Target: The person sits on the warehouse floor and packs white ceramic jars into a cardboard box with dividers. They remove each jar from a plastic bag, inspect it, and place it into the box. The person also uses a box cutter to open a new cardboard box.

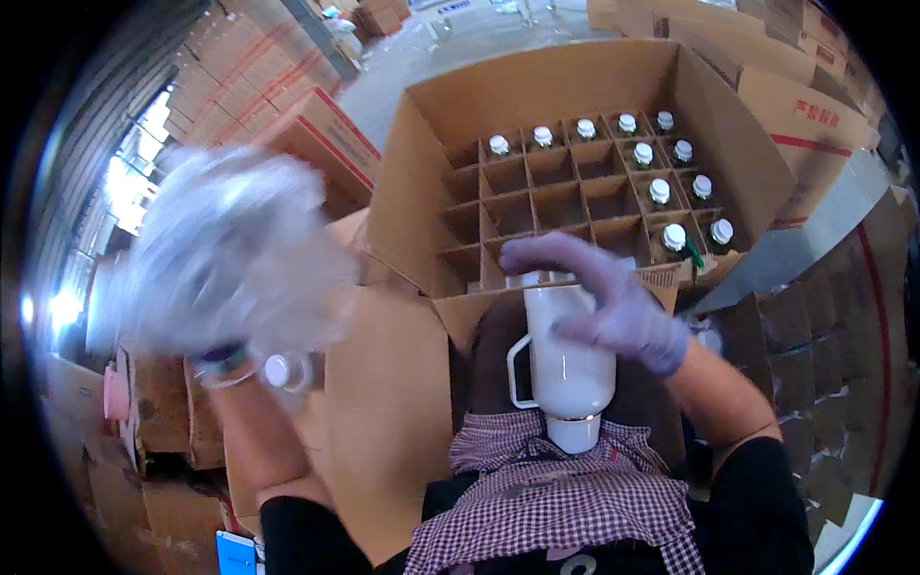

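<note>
Against checked apron (575, 498), jug (565, 355) under right hand (613, 307)

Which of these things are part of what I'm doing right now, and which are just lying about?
In hand:
right hand gripping the white jug, upside down
left hand, raised, blurred
divided carton with capped bottles

Lying about:
stacked cartons
pink object

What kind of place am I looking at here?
Probably a warehouse or packing floor. An open divided carton is partly filled with capped bottles, stacked cartons line the concrete floor, and the gloved right hand holds a white jug.
</note>
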Action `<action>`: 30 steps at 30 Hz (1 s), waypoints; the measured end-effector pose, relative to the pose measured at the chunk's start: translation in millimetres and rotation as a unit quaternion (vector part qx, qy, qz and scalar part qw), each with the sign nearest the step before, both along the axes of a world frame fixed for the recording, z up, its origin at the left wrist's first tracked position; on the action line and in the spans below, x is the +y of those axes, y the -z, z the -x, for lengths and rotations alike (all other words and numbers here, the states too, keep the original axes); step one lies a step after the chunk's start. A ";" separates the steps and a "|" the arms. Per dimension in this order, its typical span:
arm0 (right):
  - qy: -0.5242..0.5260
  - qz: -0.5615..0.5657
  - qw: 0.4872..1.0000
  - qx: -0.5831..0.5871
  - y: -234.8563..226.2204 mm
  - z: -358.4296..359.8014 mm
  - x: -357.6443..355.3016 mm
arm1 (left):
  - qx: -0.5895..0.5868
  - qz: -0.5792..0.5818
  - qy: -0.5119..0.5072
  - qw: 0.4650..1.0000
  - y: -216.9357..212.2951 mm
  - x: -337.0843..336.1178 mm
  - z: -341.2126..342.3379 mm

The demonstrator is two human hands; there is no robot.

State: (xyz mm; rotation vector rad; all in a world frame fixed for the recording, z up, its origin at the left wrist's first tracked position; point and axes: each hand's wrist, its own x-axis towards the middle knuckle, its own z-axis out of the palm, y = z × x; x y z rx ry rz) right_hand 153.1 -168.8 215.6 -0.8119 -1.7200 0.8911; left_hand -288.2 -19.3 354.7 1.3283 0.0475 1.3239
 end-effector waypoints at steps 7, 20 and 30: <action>0.245 -0.174 0.951 -0.071 33.6 37.9 20.7 | -0.216 0.067 0.265 0.937 82.4 24.1 -249.9; 0.274 0.161 0.926 0.204 49.0 -48.4 84.2 | 0.453 -0.222 -0.327 0.799 173.7 -13.0 -303.1; 0.349 0.006 0.823 -0.449 173.4 -111.2 87.9 | 0.202 0.206 -0.059 0.955 343.5 37.2 -243.3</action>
